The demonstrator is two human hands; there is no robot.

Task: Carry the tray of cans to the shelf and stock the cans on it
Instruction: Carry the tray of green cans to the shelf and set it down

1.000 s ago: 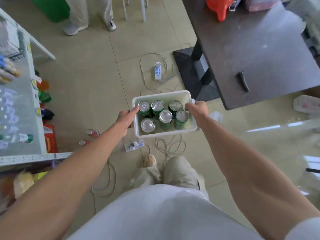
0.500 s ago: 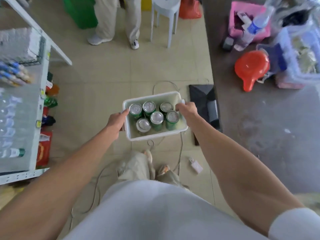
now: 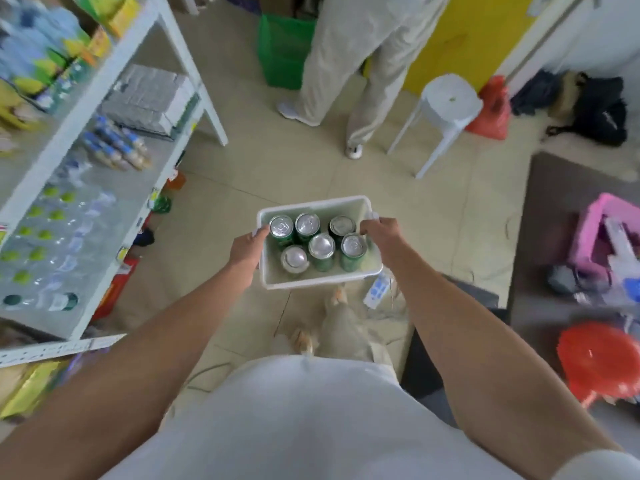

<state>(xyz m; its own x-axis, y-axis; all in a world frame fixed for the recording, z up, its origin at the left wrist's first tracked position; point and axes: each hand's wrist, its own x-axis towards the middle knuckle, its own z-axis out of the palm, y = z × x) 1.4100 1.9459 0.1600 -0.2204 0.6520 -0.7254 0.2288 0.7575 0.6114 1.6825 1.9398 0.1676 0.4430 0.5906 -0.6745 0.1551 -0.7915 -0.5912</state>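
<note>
L hand (image 3: 247, 249) & R hand (image 3: 381, 233) grip white tray (image 3: 322, 282) w/ six green cans (image 3: 322, 247), shelf (image 3: 104, 188) at left.

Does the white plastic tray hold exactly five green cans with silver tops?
No, the white plastic tray, held by the left hand and the right hand, holds six green cans, in two rows of three.

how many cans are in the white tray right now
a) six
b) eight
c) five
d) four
a: six silver can tops show in the tray, three in the far row and three in the near row, for example one can at far left and another at near right. The left hand and right hand grip the tray's two short sides.
</note>
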